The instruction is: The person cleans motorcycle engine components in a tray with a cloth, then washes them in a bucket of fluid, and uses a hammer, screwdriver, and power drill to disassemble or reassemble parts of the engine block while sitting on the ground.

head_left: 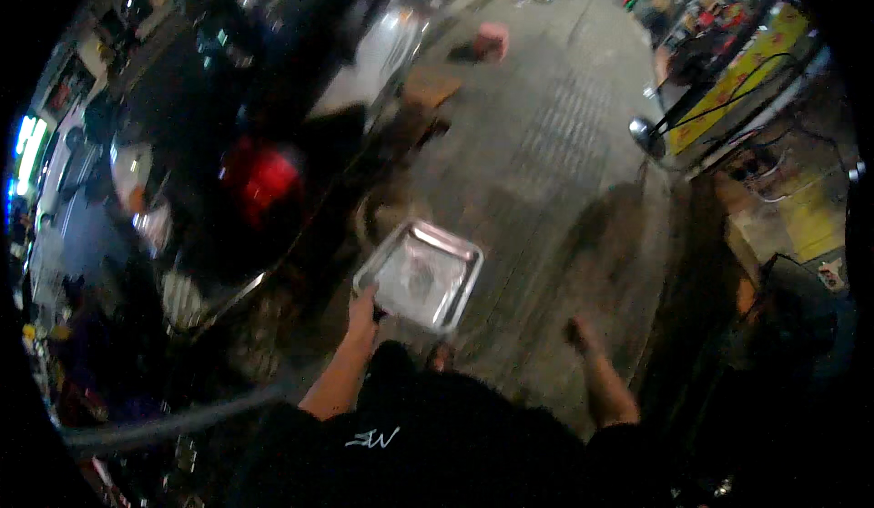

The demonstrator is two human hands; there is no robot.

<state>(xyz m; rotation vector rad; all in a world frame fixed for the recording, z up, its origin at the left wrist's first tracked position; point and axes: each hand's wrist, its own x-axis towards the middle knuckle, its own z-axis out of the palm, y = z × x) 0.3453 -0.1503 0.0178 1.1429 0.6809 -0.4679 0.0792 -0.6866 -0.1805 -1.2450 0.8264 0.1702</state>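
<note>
Over the pavement (pixel 537 253), the left hand (pixel 362 312) grasps 1 metal tray (pixel 401 280) at its near-left side, lifted but not yet set down; I can't tell whether the blurred right hand (pixel 576 330) is clenched.

I can't make out the fingers of my right hand (pixel 577 333), blurred right of lower centre; the metal tray (pixel 421 282) hides some left hand (pixel 362 311) fingers; a red light (pixel 264 180) smears at left.
</note>
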